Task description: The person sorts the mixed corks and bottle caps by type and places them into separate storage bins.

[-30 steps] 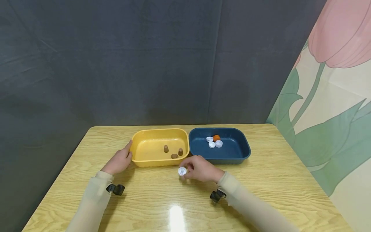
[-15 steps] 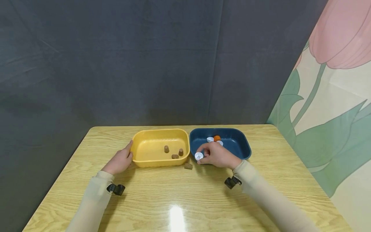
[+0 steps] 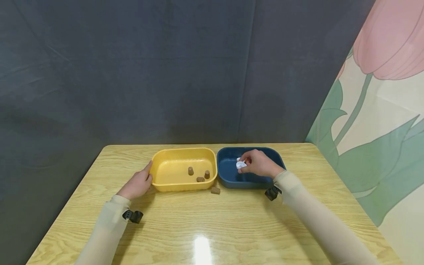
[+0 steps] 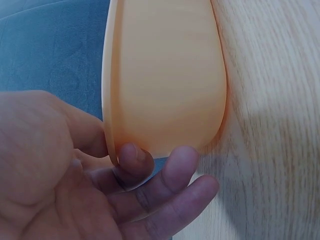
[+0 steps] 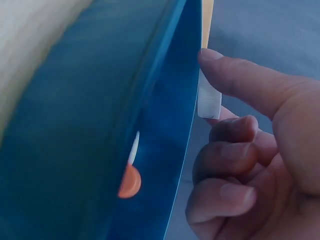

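Note:
My left hand (image 3: pixel 136 184) holds the left end of the yellow tray (image 3: pixel 170 171), with its thumb and index finger on either side of the rim in the left wrist view. Over the blue tray (image 3: pixel 228 175), my right hand (image 3: pixel 261 164) pinches a white bottle cap (image 3: pixel 241 165) between thumb and fingers. In the right wrist view that cap (image 5: pixel 209 100) shows its ridged side, above the tray's rim. An orange cap (image 5: pixel 130 181) and a white cap (image 5: pixel 134 147) lie inside the blue tray; my right hand hides most of the caps there in the head view.
Three corks sit in the yellow tray, one standing cork (image 3: pixel 190 170) apart from the others. Another cork (image 3: pixel 215 190) lies on the wooden table (image 3: pixel 185 221) in front of the trays. Both trays stand side by side, with a dark curtain (image 3: pixel 165 73) behind.
My right hand has carried the white cap from in front of the yellow tray rightward and over the blue tray. This uncovered the cork on the table. My left hand stays put.

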{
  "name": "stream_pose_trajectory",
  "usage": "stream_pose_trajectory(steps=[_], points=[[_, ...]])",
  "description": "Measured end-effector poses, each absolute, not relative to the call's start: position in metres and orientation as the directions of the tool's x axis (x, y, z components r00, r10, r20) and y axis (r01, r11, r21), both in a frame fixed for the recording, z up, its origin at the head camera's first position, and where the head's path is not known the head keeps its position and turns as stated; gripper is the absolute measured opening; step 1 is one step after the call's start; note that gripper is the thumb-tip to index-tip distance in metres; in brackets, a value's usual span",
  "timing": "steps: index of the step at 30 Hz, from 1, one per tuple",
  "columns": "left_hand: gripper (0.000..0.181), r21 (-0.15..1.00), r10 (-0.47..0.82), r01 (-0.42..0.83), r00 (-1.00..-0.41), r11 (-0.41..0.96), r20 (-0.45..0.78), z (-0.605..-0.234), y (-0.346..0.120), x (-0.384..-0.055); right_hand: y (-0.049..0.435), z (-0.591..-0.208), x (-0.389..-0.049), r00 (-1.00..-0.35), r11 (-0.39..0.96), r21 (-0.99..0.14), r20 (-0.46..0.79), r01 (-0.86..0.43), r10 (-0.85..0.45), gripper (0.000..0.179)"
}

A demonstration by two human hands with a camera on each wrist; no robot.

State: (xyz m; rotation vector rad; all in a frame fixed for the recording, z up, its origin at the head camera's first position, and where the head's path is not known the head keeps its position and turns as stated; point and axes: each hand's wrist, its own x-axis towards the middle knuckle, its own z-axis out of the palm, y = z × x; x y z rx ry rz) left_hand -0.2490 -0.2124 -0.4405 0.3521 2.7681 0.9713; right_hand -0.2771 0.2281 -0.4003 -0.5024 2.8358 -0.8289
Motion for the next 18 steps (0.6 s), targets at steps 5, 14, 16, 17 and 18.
stream_pose_trajectory(steps=[5, 14, 16, 17, 18], points=[[0.06, 0.64, 0.289, 0.164, -0.953, 0.751, -0.095, -0.441, -0.212, -0.249, 0.238, -0.401, -0.286, -0.942, 0.795, -0.551, -0.048, -0.252, -0.332, 0.028], [0.06, 0.635, 0.292, 0.171, -0.952, 0.754, -0.09, -0.442, -0.213, -0.249, 0.252, -0.403, -0.302, -0.944, 0.807, -0.54, -0.067, -0.239, -0.324, 0.027], [0.06, 0.635, 0.291, 0.17, -0.953, 0.754, -0.091, -0.442, -0.213, -0.249, 0.254, -0.402, -0.306, -0.948, 0.815, -0.533, -0.071, -0.227, -0.31, 0.025], [0.06, 0.635, 0.291, 0.17, -0.952, 0.754, -0.091, -0.442, -0.213, -0.249, 0.255, -0.402, -0.308, -0.948, 0.817, -0.531, -0.074, -0.225, -0.31, 0.025], [0.06, 0.636, 0.291, 0.169, -0.953, 0.753, -0.091, -0.442, -0.213, -0.249, 0.256, -0.401, -0.31, -0.949, 0.82, -0.528, -0.077, -0.221, -0.306, 0.025]])
